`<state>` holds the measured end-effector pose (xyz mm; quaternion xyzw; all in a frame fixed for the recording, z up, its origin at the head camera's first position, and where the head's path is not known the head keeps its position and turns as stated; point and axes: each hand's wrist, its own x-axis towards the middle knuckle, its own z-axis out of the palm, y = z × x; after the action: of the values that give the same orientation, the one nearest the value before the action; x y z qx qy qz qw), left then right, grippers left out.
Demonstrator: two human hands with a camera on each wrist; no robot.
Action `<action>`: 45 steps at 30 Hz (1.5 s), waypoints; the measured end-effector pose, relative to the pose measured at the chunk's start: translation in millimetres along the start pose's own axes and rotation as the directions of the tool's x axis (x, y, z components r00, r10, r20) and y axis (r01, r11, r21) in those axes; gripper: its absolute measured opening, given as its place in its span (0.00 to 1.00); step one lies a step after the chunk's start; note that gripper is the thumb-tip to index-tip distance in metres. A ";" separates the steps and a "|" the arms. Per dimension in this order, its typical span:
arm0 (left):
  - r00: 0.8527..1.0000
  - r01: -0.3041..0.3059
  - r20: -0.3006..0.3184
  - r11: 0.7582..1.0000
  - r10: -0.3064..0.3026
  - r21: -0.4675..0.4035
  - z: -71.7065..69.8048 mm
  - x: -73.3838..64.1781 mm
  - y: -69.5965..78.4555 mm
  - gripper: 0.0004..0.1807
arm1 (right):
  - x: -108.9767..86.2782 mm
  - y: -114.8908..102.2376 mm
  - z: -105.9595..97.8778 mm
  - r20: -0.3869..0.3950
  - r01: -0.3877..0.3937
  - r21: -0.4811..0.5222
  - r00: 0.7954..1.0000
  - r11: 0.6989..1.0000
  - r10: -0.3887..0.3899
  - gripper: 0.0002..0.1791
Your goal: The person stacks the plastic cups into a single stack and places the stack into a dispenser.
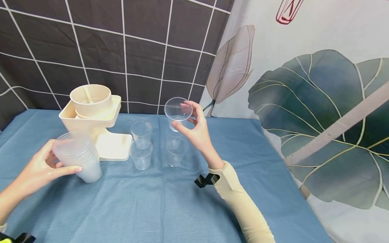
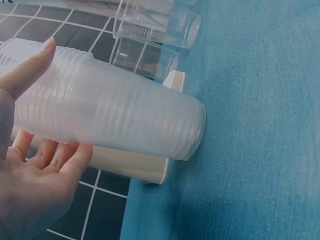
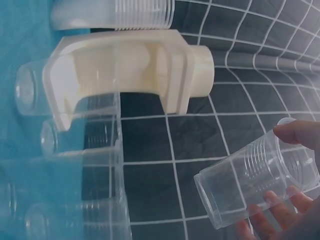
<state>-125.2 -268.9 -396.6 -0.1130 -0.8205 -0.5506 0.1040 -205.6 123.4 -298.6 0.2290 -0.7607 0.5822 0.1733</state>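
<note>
At the left of the head view my left hand (image 1: 45, 168) grips a tall stack of clear plastic cups (image 1: 79, 155), thumb on the near side. The stack leans, its base low over the blue cloth; in the left wrist view the nested cups (image 2: 115, 105) look frosty. My right hand (image 1: 196, 128) holds a clear plastic cup (image 1: 178, 109) by its side between thumb and fingers. That cup (image 3: 245, 180) is off the table, behind the standing cups. Several clear cups stand upright in two columns, including a front left cup (image 1: 141, 155) and a front right cup (image 1: 176, 152).
A cream plastic holder (image 1: 113, 145) with a round cup-like top (image 1: 91, 101) stands behind the left hand's stack. Blue cloth (image 1: 130, 209) covers the table. A dark gridded cloth (image 1: 146, 57) hangs behind, and a leaf-patterned curtain (image 1: 304, 101) hangs at the right.
</note>
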 end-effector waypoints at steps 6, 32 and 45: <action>1.000 -0.009 -0.009 1.000 0.009 0.017 -2.4 2.1 -18.3 0.43 | 1.9 -6.6 8.5 0.032 0.029 0.006 0.999 1.000 -0.029 0.35; 1.000 -0.018 0.000 0.997 0.018 -0.072 1.2 0.4 3.8 0.41 | 8.4 -28.7 55.3 0.075 0.021 0.113 0.997 0.993 -0.030 0.37; 1.000 -0.021 0.007 0.997 0.022 -0.073 2.6 -0.9 14.2 0.40 | 8.7 -42.1 70.2 0.144 -0.011 0.168 0.990 0.986 -0.013 0.37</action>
<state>-120.3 -261.3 -385.4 -0.1277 -0.7989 -0.5787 0.1026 -189.5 45.2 -278.4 0.2847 -0.7192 0.6262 0.0980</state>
